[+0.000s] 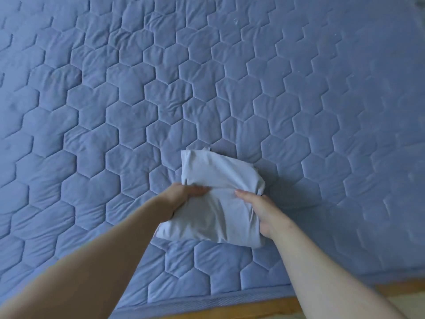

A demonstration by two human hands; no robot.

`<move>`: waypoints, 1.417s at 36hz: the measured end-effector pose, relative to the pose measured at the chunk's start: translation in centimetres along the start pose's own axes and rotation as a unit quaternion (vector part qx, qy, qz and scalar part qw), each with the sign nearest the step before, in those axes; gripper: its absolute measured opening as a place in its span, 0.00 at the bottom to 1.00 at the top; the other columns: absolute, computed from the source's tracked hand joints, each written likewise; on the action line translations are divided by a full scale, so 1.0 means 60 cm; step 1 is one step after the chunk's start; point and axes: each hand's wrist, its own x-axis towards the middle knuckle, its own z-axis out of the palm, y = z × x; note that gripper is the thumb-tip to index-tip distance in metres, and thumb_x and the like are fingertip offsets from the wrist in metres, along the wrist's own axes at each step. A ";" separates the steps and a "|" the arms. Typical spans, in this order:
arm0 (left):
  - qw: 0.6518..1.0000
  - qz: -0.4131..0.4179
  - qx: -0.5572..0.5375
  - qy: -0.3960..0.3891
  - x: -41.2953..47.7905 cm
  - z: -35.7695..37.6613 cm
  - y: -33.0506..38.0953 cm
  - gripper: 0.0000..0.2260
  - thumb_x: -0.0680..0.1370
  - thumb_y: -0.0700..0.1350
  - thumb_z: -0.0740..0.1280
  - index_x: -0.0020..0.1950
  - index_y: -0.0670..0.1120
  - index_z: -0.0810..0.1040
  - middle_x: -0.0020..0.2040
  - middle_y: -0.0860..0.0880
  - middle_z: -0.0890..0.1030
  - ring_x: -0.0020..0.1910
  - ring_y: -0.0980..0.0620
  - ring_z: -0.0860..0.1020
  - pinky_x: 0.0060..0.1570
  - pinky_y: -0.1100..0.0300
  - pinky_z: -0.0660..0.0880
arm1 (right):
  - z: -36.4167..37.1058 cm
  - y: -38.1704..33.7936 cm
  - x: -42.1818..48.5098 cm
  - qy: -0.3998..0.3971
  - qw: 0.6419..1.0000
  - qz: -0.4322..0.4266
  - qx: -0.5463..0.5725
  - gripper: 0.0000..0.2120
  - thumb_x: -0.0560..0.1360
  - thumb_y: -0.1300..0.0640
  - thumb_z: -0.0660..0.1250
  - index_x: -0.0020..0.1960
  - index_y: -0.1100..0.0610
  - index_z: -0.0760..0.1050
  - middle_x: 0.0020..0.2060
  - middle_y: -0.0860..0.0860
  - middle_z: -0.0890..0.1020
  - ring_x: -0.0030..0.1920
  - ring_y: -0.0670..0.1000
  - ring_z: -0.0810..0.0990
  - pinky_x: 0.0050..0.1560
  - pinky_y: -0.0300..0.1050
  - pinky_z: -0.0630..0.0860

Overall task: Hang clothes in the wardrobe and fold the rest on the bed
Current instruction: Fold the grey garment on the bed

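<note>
**Item:** folded garment point(213, 171), pale grey, soft jersey by the look; it sits on the bed point(115, 111), on the blue quilted cover, a short way in from the wooden rail point(230, 310) and beyond the rail's middle stretch; folded into a thick packet with one crease across it.

**Left hand** point(181, 196): at the packet's end toward the rail's left; fingers point(200, 191) curled, pinching the cloth at the crease.

**Right hand** point(262, 212): at the end toward the rail's right; thumb laid flat on top; the other fingers are hidden under the cloth, so I cannot tell how they lie, though a clamp seems likely.

**Risks, as I judge them:**
- the layers look loose and slippery; if either hand lets go early, the packet may spring open;
- an uneven pull could skew the fold and set stray creases;
- the half nearer the rail looks raised; a careless drop might slide it over the rail to the floor;
- the puckered quilt could drag the underside out of line.
</note>
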 end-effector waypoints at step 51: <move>0.850 0.220 0.401 -0.261 -0.553 1.482 -0.144 0.08 0.74 0.46 0.70 0.47 0.43 0.75 0.41 0.43 0.80 0.39 0.46 0.78 0.39 0.56 0.72 | -1.229 0.230 -0.862 0.346 0.829 -0.314 0.305 0.19 0.74 0.57 0.68 0.62 0.63 0.74 0.54 0.57 0.81 0.53 0.57 0.79 0.47 0.47 0.74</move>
